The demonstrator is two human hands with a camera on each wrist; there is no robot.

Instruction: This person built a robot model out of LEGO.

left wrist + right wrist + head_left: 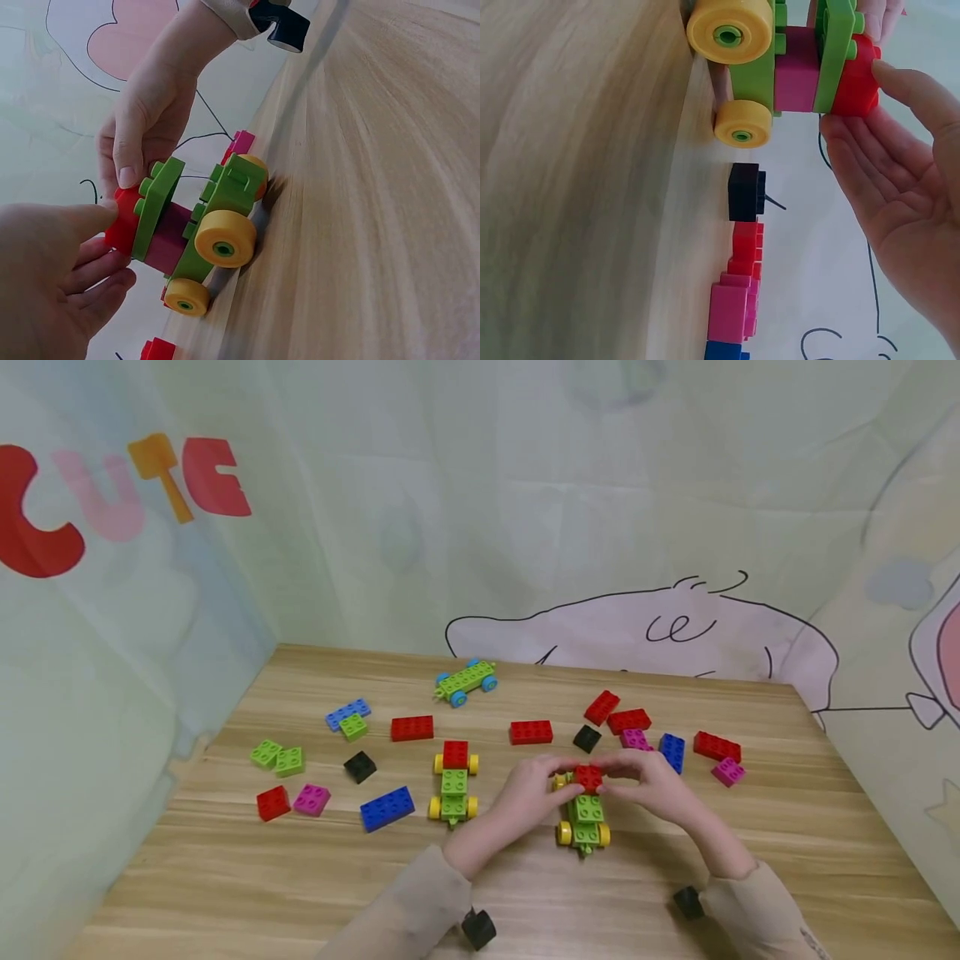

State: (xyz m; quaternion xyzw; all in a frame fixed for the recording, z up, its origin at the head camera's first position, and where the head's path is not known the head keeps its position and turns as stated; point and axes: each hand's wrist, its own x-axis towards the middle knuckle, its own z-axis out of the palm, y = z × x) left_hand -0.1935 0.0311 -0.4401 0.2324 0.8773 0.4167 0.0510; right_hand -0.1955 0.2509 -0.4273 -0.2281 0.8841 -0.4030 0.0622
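A toy car with a green base (586,835) and yellow wheels (225,238) stands on the table. A magenta brick (795,69) sits on its base, with a green piece (157,208) above and a red brick (588,778) on top. My left hand (528,789) pinches the red brick from the left, thumb on its near side. From the right, my right hand (656,785) pinches the same brick between thumb and fingers. To the left is a similar car (453,783), also with a red brick at its far end.
At the back stands a green car base (467,680) with blue wheels. Loose bricks flank the cars, including a blue brick (387,809) and black brick (360,767) on the left, and a black brick (587,738) and red brick (717,746) on the right. Printed cloth hangs behind.
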